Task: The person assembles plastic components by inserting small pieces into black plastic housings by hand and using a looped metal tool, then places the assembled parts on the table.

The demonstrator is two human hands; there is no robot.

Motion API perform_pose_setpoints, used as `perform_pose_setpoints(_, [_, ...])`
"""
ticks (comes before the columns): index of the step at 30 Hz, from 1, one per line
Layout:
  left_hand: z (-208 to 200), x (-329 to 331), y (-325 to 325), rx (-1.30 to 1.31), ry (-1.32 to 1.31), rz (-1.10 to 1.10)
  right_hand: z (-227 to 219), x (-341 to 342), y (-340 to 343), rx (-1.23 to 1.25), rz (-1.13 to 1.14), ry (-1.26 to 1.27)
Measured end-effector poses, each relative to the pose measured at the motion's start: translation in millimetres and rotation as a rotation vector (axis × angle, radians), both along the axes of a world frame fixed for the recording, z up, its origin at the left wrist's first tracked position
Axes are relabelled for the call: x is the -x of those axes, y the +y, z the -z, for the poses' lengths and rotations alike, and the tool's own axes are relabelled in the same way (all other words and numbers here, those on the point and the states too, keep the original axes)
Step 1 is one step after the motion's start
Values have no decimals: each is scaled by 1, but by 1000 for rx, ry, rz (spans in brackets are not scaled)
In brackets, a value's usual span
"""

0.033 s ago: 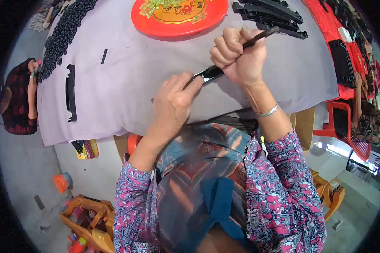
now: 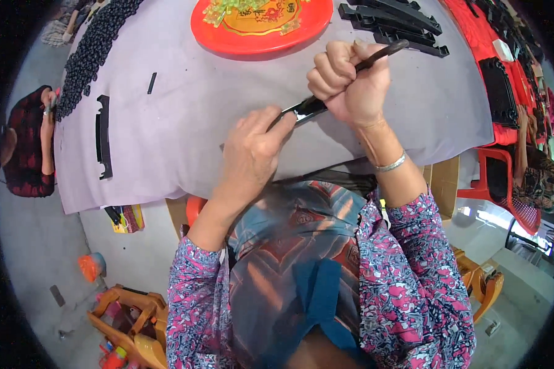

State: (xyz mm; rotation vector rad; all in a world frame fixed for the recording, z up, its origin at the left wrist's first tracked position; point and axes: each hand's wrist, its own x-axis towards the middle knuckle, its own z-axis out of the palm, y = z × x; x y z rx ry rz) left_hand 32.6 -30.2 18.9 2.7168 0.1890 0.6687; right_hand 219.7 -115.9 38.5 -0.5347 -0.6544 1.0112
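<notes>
Your right grip (image 2: 354, 83) wraps a dark handle (image 2: 385, 53); your left grip (image 2: 255, 141) pinches a black piece (image 2: 309, 106) above the bench (image 2: 184, 111).

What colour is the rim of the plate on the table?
Red; the plate shows best in the head view.

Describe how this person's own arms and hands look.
The left hand and right hand wear no gloves. Loose patterned sleeves, pink, white and dark blue, end along the forearms. A silver-coloured bracelet circles the right wrist; the left shows none.
</notes>
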Motion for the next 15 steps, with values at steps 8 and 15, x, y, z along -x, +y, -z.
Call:
perform_pose_setpoints(8, [0, 1, 1, 3, 13, 4, 2, 5, 1, -40, -48, 57])
perform_pose_setpoints(15, [2, 1, 4, 0, 1, 28, 6, 7, 2, 21, -24, 13])
